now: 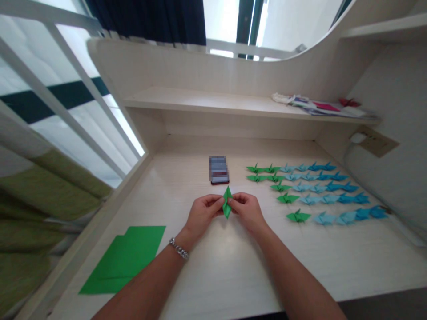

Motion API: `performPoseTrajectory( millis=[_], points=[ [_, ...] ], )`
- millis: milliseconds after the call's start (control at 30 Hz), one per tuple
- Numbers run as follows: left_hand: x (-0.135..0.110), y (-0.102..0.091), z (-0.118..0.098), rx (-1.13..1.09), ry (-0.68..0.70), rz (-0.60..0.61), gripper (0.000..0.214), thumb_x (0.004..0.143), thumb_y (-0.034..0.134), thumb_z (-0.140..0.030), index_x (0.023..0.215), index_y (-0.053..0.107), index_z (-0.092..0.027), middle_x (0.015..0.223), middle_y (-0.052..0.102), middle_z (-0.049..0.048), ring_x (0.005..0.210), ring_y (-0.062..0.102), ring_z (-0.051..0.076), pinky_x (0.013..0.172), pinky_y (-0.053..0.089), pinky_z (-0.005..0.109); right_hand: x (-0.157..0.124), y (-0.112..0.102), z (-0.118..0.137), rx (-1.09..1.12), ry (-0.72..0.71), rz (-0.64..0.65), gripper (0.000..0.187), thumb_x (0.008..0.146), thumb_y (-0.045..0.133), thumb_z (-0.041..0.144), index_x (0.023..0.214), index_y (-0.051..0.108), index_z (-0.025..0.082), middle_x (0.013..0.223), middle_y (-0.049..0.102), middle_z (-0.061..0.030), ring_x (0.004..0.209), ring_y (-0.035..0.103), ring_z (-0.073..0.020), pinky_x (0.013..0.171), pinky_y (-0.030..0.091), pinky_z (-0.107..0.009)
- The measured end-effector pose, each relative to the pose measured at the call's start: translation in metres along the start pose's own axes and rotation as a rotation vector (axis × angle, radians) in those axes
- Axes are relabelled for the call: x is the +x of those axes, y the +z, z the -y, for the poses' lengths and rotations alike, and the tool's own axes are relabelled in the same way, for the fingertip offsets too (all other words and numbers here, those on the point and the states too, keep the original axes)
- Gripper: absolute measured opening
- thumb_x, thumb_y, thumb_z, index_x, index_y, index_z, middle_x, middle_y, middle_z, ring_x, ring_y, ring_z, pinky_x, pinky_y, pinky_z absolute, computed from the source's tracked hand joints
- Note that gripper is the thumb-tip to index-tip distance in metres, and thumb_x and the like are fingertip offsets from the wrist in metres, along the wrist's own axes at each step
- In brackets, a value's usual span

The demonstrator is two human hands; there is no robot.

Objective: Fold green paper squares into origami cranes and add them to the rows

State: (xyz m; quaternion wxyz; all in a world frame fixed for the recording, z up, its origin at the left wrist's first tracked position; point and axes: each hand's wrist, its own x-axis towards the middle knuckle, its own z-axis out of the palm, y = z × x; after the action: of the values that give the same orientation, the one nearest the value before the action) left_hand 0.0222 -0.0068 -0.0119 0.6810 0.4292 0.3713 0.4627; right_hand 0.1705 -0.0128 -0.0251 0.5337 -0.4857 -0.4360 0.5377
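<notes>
A small piece of folded green origami paper (227, 202), narrow and diamond-shaped, is held upright above the desk between my two hands. My left hand (205, 212) pinches its left side with thumb and fingers. From the right, my right hand (247, 211) grips the other side, its thumb lying on the paper's face. Sheets of green paper (130, 255) lie overlapping at the left of the desk, beside my left forearm. To the right, folded paper cranes stand in several rows, with green cranes (298, 216) at the left ends and blue cranes (362, 214) farther right.
A phone (219, 170) lies just beyond my hands on the pale desk (213, 284). Papers (320, 106) rest on the shelf (200, 101) above. A plug and cable (358, 137) run from the wall socket down the right side. White rails (83, 84) border the left.
</notes>
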Motion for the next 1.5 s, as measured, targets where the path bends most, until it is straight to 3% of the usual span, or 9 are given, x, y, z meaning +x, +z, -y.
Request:
performPoseTrajectory(
  millis=[467,933,1233,1367,1500],
  points=[
    [0.001,-0.003,0.001,0.156,-0.008,-0.036,0.033,0.066,0.074,-0.034,0.089,0.07,-0.011,0.083,0.071,0.0097,0.069,0.066,0.018,0.069,0.054,0.032,-0.002,0.0,0.004,0.043,0.063,0.086,0.026,0.062,0.072,0.036,0.076,0.072,0.014,0.067,0.068,-0.0041,0.06,0.058,-0.0144,0.058,0.046,-0.026],
    [0.005,-0.008,0.007,0.206,0.023,-0.041,0.027,0.067,0.074,-0.031,0.085,0.07,-0.012,0.075,0.071,0.0083,0.063,0.064,0.016,0.063,0.051,0.029,-0.003,0.003,0.004,0.054,0.086,0.075,0.025,0.064,0.071,0.038,0.074,0.072,0.015,0.064,0.066,-0.0021,0.055,0.055,-0.012,0.054,0.042,-0.024],
    [0.004,-0.006,0.01,0.126,-0.025,-0.069,0.027,0.062,0.077,-0.03,0.079,0.068,-0.011,0.072,0.069,0.0072,0.061,0.061,0.015,0.062,0.049,0.027,-0.003,0.002,0.004,-0.118,0.013,0.021,0.024,0.067,0.067,0.037,0.075,0.071,0.014,0.065,0.067,-0.0041,0.056,0.055,-0.0138,0.052,0.042,-0.025],
    [0.003,-0.004,0.01,0.175,-0.052,-0.027,0.025,0.062,0.076,-0.031,0.075,0.068,-0.011,0.07,0.067,0.0065,0.059,0.059,0.013,0.055,0.046,0.024,-0.002,-0.002,0.008,-0.195,-0.059,-0.004,0.025,0.065,0.069,0.035,0.081,0.072,0.016,0.072,0.068,-0.0048,0.063,0.057,-0.0158,0.055,0.043,-0.025],
    [0.002,-0.001,0.008,0.218,-0.077,0.032,0.024,0.061,0.076,-0.03,0.073,0.07,-0.011,0.066,0.066,0.006,0.053,0.054,0.011,0.05,0.042,0.022,-0.002,-0.004,0.01,-0.195,-0.08,0.031,0.021,0.066,0.069,0.035,0.072,0.07,0.015,0.066,0.066,-0.0029,0.06,0.054,-0.0143,0.056,0.042,-0.025]
  ],
)
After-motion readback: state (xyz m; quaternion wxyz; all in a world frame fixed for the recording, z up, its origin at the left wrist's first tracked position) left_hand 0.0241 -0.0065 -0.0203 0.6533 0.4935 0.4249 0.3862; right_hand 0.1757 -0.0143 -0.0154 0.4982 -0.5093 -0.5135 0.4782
